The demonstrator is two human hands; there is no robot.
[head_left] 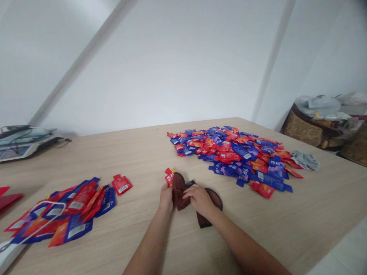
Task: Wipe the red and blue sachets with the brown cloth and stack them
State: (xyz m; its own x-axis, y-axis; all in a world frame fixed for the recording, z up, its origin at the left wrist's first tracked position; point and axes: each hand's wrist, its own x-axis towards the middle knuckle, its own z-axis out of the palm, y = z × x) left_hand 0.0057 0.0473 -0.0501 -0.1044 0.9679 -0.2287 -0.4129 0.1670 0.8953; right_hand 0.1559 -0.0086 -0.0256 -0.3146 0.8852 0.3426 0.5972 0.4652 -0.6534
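My left hand point(166, 198) is closed around the lower part of a red packet point(169, 177), beside a dark red cloth piece with black edging point(179, 193). The fingers of my right hand point(197, 196) are pinched on the right side of that cloth. Beneath my right wrist lies another dark red piece with black trim point(204, 220), partly covered by the hand. A single red packet point(122, 185) rests on the table to the left.
A large heap of red and blue packets point(229, 147) covers the table's right part, with a grey cloth point(305, 160) beside it. More packets point(83, 202) and a white wire handle point(43, 229) lie left. A scale point(23, 149) stands far left; bags point(323, 105) fill a chair at right.
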